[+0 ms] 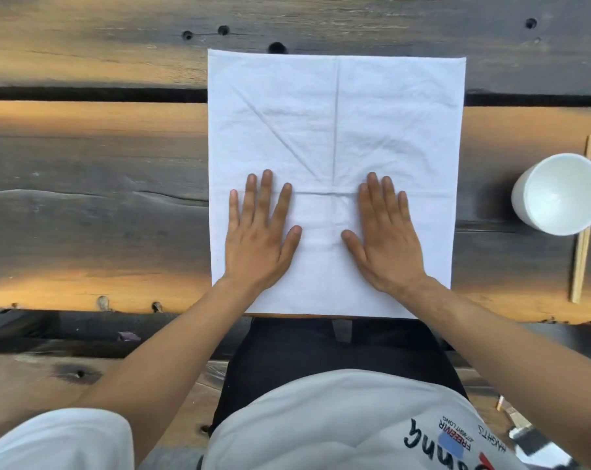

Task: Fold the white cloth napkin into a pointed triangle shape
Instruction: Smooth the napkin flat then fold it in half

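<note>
Napkin (336,130) spread flat, unfolded, on counter (83,215), near edge at counter lip. Left hand (258,239) and right hand (387,242) laid open, palms pressed on napkin's near half, nothing gripped. Likely smoothing step: creases to be pushed outward from napkin centre before first fold. Cup (558,195) well right of napkin.

The napkin (335,130) lies spread flat on the table (94,205). Both palms rest on its near half, the left hand (258,228) left of the right hand (387,232). Right of the napkin stands a cup (558,195), on a pair of chopsticks (584,245).
</note>
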